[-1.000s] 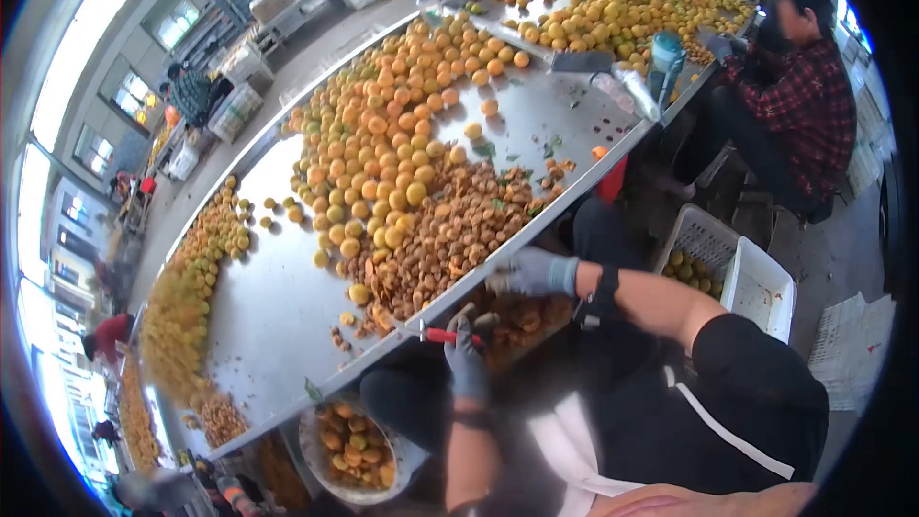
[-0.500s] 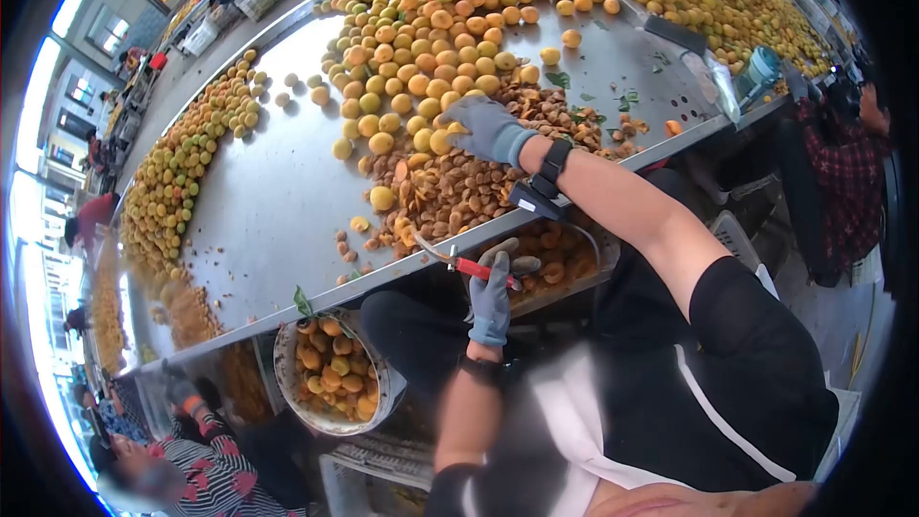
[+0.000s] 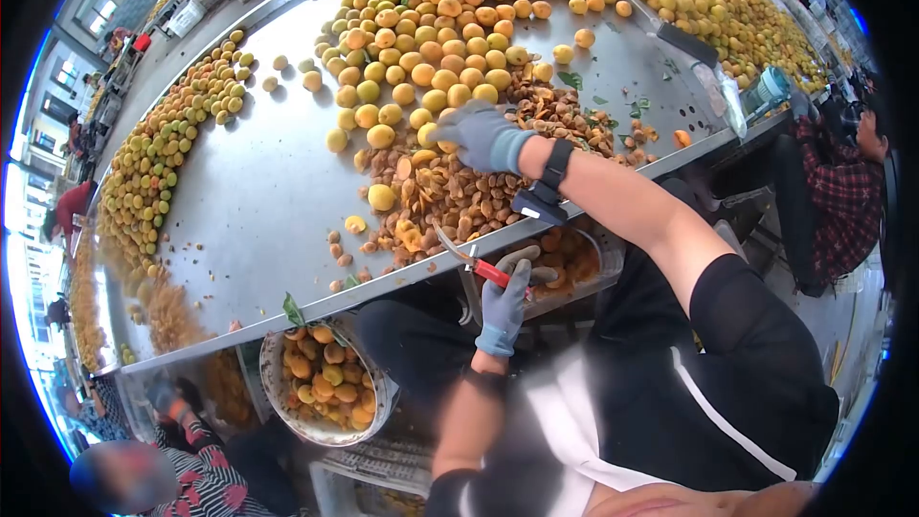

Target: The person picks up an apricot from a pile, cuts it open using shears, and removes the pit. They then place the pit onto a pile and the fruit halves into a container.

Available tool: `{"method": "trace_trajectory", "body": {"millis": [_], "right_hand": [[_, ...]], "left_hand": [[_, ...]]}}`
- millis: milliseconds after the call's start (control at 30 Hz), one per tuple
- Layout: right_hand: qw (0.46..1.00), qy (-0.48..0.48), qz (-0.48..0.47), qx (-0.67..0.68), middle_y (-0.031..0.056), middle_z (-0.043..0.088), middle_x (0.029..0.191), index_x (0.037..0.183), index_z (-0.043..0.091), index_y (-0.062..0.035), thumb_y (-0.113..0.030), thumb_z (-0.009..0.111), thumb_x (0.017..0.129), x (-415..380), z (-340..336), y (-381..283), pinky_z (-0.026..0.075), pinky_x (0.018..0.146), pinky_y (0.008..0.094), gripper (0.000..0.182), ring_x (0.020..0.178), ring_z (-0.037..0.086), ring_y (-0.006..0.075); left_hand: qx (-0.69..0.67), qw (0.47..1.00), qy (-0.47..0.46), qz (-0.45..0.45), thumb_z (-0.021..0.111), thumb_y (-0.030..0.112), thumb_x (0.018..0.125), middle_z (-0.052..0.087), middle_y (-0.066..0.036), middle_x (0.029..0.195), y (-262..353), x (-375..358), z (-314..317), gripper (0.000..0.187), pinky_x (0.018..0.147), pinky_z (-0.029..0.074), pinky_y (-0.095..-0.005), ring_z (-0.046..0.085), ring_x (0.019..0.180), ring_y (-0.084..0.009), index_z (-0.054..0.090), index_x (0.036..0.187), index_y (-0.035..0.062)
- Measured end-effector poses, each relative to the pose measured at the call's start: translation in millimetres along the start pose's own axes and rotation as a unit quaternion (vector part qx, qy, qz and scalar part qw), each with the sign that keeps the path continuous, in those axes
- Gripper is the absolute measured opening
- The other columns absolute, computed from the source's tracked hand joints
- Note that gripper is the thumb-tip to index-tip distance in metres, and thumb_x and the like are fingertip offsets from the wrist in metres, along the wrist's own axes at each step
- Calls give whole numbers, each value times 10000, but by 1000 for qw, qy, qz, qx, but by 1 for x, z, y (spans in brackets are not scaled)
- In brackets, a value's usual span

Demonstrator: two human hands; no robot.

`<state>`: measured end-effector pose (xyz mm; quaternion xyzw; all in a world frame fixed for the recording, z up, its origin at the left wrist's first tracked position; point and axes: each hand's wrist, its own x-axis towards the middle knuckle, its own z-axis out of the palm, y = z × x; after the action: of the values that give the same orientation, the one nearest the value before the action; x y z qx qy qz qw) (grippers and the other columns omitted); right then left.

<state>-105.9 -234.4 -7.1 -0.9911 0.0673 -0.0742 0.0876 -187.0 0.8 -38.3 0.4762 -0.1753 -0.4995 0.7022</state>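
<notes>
My left hand (image 3: pixel 504 299), in a grey glove, is closed around the red handle of a small curved knife (image 3: pixel 492 274). The knife's blade points up and left, over the table's near edge. My right hand (image 3: pixel 481 139), gloved too and slightly blurred, reaches over the fruit pile with its fingers stretched out to the left. Its fingertips are at a yellow apricot (image 3: pixel 427 137); I see no fruit held in it. Below that hand lies a heap of brown pits (image 3: pixel 469 193) mixed with bits of flesh. Whole apricots (image 3: pixel 436 57) are piled beyond.
A white bucket (image 3: pixel 269 373) of apricot halves stands below the metal table (image 3: pixel 254 220), left of my knee. A crate (image 3: pixel 613 273) with orange pieces sits under the edge. More fruit (image 3: pixel 144 177) lines the left side. Co-workers sit at left (image 3: pixel 206 469) and right (image 3: pixel 842 182).
My left hand and the knife have shifted slightly right and down, and the blade shows more clearly. My right hand has drawn back a little from the apricot. The view has turned slightly.
</notes>
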Motion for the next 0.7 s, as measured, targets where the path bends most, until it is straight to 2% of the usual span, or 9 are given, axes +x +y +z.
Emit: {"method": "trace_trajectory", "body": {"millis": [167, 233, 267, 333, 467, 533, 600, 667, 700], "right_hand": [[997, -44, 28, -54, 83, 612, 1117, 1147, 647, -188, -205, 663, 762, 16, -6, -3, 435, 928, 410, 386, 1040, 561, 310], [988, 38, 70, 130, 117, 616, 1113, 1173, 635, -172, -224, 673, 776, 17, -11, 18, 450, 926, 407, 402, 1040, 578, 312], [989, 34, 68, 131, 117, 616, 1113, 1173, 635, -172, -224, 673, 776, 19, -15, 28, 450, 926, 407, 402, 1040, 578, 312], [952, 92, 185, 227, 126, 636, 1083, 1146, 652, -210, -241, 637, 798, 21, -24, 51, 485, 862, 392, 349, 977, 622, 296], [953, 108, 194, 207, 121, 646, 1066, 1131, 658, -204, -258, 646, 793, 36, -8, 94, 467, 899, 390, 343, 1013, 610, 292], [982, 153, 106, 26, 110, 637, 1114, 1146, 653, -214, -273, 640, 793, 44, 0, 98, 460, 911, 365, 358, 1058, 594, 273], [993, 66, 101, 15, 102, 613, 1153, 1113, 653, -208, -283, 637, 784, 54, -8, 75, 391, 989, 391, 338, 1100, 575, 261], [975, -67, 171, -128, 88, 618, 1134, 1102, 647, -182, -323, 657, 774, 58, -6, 56, 290, 1064, 467, 357, 1138, 552, 270], [978, -28, 139, -153, 71, 623, 1074, 1066, 647, -178, -355, 660, 754, 61, 5, 60, 228, 1072, 515, 360, 1111, 559, 262]], "left_hand": [[24, 1000, 17, 2, 503, 287, 986, 709, -154, 892, 0, -2, -2, 408, 704, 487, -249, 659, 793, -164, 536, 1213, -50], [14, 1000, 19, -14, 505, 285, 986, 708, -157, 894, 5, -2, -4, 408, 735, 489, -257, 664, 810, -177, 534, 1214, -52], [6, 999, 18, -33, 507, 283, 987, 707, -159, 897, 5, -3, -4, 409, 765, 491, -264, 668, 826, -189, 531, 1215, -55], [-14, 999, 11, -33, 513, 277, 986, 706, -161, 905, -1, -2, -6, 408, 779, 491, -267, 672, 845, -196, 528, 1219, -58], [-38, 997, -7, -61, 530, 257, 982, 701, -167, 936, -9, 1, -9, 406, 810, 497, -281, 675, 889, -208, 516, 1233, -62], [-32, 997, -2, -68, 533, 256, 981, 701, -153, 936, -9, 3, -9, 406, 808, 500, -279, 673, 885, -198, 517, 1235, -59], [-1, 996, -2, -93, 534, 255, 981, 700, -136, 924, -11, 4, -10, 398, 805, 502, -274, 671, 883, -188, 522, 1234, -51], [-30, 995, 1, -99, 534, 252, 981, 700, -130, 917, -14, 3, -9, 390, 794, 503, -266, 671, 878, -184, 526, 1233, -46], [-58, 993, 0, -101, 534, 250, 981, 700, -124, 911, -14, 4, -8, 383, 782, 504, -259, 671, 873, -180, 529, 1231, -40]]}}
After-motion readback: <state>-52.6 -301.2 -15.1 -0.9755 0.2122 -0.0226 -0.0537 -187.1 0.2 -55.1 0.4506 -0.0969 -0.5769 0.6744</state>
